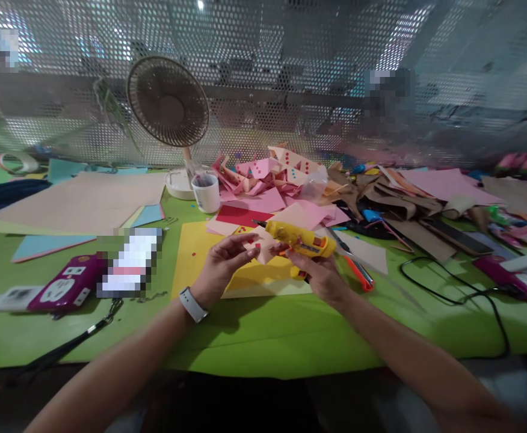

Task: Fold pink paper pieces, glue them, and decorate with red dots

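Observation:
My left hand (222, 264), with a white band at its wrist, pinches a small folded piece of pale pink paper (266, 248) with red marks. My right hand (324, 278) is wrapped round a yellow glue gun (297, 236). Its dark nozzle points left, above the paper piece, and the right fingertips are close to that paper. Whether nozzle and paper touch I cannot tell. Below both hands lies a yellow sheet (186, 258) with small red bits on it. Just behind sits a flat red paper (240, 215).
Right of the glue gun lies an orange utility knife (358, 272). Pink cut papers (263, 180) heap up behind, near a white cup (206, 193) and a fan (168, 102). A phone (130, 261) and purple power strip (69, 282) lie left; a black cable (453, 297) loops right.

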`<state>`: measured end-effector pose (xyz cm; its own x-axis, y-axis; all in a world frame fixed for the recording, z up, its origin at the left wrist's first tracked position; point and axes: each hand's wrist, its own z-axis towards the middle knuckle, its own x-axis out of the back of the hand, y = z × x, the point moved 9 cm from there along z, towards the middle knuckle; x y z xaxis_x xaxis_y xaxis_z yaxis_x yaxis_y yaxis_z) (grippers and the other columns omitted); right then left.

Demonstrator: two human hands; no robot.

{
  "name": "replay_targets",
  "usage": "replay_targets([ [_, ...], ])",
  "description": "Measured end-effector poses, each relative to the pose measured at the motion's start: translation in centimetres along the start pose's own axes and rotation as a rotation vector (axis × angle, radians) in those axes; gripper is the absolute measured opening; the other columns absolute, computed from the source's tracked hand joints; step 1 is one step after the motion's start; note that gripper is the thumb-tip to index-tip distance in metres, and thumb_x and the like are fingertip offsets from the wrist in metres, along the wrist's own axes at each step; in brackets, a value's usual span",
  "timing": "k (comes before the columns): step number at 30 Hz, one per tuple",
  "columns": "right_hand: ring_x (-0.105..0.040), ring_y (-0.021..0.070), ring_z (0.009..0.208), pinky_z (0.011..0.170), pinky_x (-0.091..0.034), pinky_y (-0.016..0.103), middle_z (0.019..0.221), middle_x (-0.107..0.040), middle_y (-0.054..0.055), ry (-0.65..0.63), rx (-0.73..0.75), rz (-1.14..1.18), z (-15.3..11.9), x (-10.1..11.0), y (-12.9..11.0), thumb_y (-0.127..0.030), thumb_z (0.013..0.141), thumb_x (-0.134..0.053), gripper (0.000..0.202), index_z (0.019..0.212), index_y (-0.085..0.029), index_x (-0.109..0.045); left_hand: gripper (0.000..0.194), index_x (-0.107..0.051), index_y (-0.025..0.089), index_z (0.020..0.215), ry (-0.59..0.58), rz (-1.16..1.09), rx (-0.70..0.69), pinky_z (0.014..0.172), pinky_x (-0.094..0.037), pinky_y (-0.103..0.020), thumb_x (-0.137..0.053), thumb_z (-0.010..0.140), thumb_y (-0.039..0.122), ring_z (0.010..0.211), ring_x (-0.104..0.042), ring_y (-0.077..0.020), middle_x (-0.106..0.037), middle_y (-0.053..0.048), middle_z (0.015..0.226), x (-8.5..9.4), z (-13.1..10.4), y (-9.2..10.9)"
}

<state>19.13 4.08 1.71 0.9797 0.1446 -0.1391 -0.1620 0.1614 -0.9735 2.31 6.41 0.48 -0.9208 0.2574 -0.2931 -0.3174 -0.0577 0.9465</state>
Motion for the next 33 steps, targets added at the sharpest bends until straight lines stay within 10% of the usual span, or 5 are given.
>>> replay_targets([
  [33,-0.065,0.0242,0.11,0.103,-0.049,0.044,0.107,-0.074,0.002,-0.079,0.0,0.012,0.2,-0.9,0.5,-0.046,0.079,-0.071,0.025,0.101,-0.034,-0.074,0.038,-0.072,0.02,0.103,0.016,0.038,-0.041,0.076,-0.054,-0.027,-0.084,0.068,0.029,0.071,-0.066,-0.0126,-0.07,0.0,0.07,0.4,0.1,0.8],
])
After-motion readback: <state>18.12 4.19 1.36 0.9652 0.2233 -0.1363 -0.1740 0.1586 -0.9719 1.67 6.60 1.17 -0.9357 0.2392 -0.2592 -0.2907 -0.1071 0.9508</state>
